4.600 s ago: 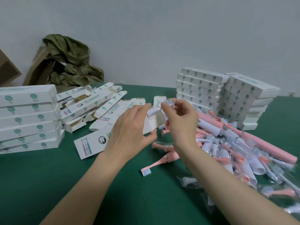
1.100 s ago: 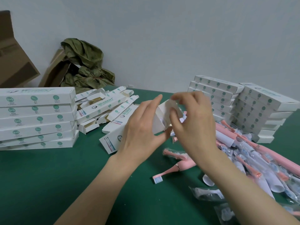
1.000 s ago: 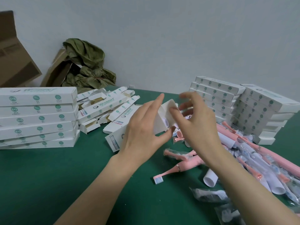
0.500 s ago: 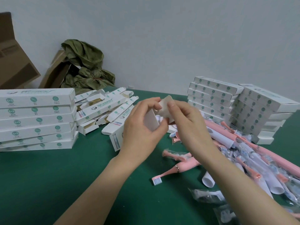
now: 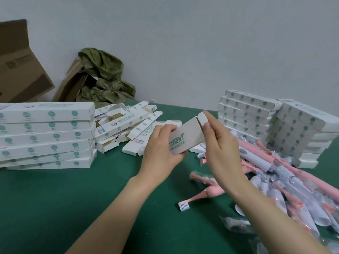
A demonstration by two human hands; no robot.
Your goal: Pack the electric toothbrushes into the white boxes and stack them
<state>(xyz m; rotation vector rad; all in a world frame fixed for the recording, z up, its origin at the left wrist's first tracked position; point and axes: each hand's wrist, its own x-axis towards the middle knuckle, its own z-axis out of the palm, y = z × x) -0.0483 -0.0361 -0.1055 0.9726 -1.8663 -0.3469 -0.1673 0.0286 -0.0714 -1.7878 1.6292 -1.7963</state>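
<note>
White cardboard: the WISDENT white box (image 5: 187, 138) is held off the green table cover (image 5: 55, 208), tilted with its far end higher. Left hand (image 5: 161, 153) grips the near end, fingers curled over the top edge and thumb underneath. Right hand (image 5: 222, 143) pinches the end flap (image 5: 202, 118) at the far end between thumb and index finger; the flap is partly open. I can't see inside the box, so I can't tell if it's loaded.

Everything else, relative to that box:
- Far left: tall stack of closed boxes (image 5: 45, 134).
- Just left and behind: loose pile of open-ended boxes (image 5: 126, 123), lying at mixed angles.
- Right and behind: 2 stacks of closed boxes (image 5: 245, 114), side by side.
- Right and nearer me: heap of pink and white toothbrushes (image 5: 293, 180), many in clear bags.
- Directly nearer me: 1 pink toothbrush (image 5: 203, 195) flat on the cover, bristle head pointing left.
- Far left by the wall: brown carton (image 5: 18, 70) and crumpled olive wrapping (image 5: 102, 77).
</note>
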